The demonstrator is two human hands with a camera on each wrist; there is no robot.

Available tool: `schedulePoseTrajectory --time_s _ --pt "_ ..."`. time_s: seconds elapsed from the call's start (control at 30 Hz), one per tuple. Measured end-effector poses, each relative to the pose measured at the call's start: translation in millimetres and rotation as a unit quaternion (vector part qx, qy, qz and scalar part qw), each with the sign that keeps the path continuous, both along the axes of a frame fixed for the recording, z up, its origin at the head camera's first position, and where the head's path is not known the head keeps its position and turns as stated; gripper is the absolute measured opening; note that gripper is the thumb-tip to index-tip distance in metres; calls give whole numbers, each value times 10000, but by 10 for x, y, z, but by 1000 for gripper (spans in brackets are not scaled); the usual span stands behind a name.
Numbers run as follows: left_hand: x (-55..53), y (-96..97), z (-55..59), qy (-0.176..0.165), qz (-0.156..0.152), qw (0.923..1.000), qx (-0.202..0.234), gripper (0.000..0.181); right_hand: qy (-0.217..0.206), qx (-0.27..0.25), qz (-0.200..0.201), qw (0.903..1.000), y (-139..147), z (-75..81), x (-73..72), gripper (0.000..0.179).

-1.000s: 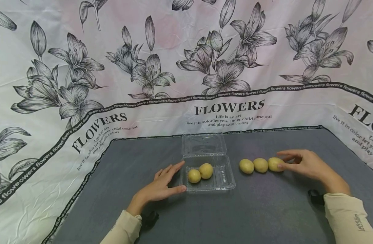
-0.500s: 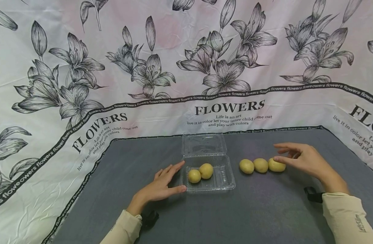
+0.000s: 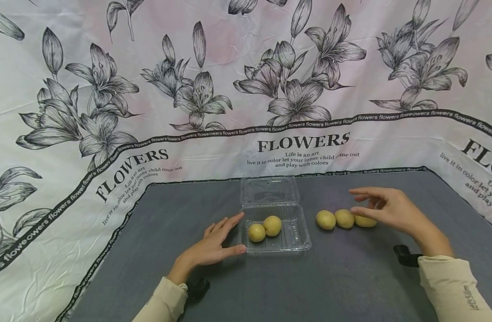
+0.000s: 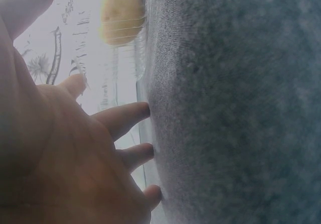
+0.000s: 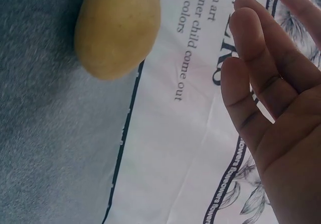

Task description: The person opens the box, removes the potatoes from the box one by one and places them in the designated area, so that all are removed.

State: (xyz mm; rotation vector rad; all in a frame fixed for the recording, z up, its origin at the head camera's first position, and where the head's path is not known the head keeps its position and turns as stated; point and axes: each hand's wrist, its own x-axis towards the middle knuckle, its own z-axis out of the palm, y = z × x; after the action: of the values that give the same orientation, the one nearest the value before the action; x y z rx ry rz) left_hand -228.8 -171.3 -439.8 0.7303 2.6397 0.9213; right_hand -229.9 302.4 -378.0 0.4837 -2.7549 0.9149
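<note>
My left hand [image 3: 207,246] lies beside a clear plastic clamshell box [image 3: 296,241], fingers spread and thumb tip and fingertips right at its left wall. Inside the box sit two smooth yellow potatoes [image 3: 256,232], close together on the left; one potato [image 4: 123,15] shows through the plastic in the left wrist view. My right hand [image 3: 395,212] hovers over a row of three potatoes [image 3: 325,220] right of the box, holding nothing. Its thumb and fingers are apart and partly hide the rightmost potato [image 3: 366,222]. In the right wrist view a potato [image 5: 118,30] shows beyond the fingers.
The box's clear lid [image 3: 269,190] is folded back towards the rear. All stands on a dark grey table cover [image 3: 310,286]. A white floral cloth [image 3: 214,156] rises behind the table and along both sides. Each wrist bears a black device [image 3: 407,256].
My right hand has let go of the rightmost potato, lifted off and moved left over the row. The left hand and the box have stayed put.
</note>
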Motion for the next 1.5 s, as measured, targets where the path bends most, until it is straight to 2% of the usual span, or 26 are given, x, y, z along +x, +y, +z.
schedulePoseTrajectory --time_s 0.43,0.73,0.97,1.17,1.5 --pt "4 0 9 0 -10 10000 50 87 271 -29 378 9989 -239 29 -6 48" --pt "2 -7 10 -36 -65 9999 118 87 225 -211 880 9956 -471 12 -43 45" --pt "-2 -2 6 -34 -50 9999 88 87 393 -251 1192 9918 -602 -39 -75 44" --pt "0 -3 8 -26 -49 9999 91 88 255 -266 1362 9900 -723 -80 -82 47" --pt "3 -3 8 15 -46 9999 103 87 360 -104 1706 9846 -924 -130 -93 46"
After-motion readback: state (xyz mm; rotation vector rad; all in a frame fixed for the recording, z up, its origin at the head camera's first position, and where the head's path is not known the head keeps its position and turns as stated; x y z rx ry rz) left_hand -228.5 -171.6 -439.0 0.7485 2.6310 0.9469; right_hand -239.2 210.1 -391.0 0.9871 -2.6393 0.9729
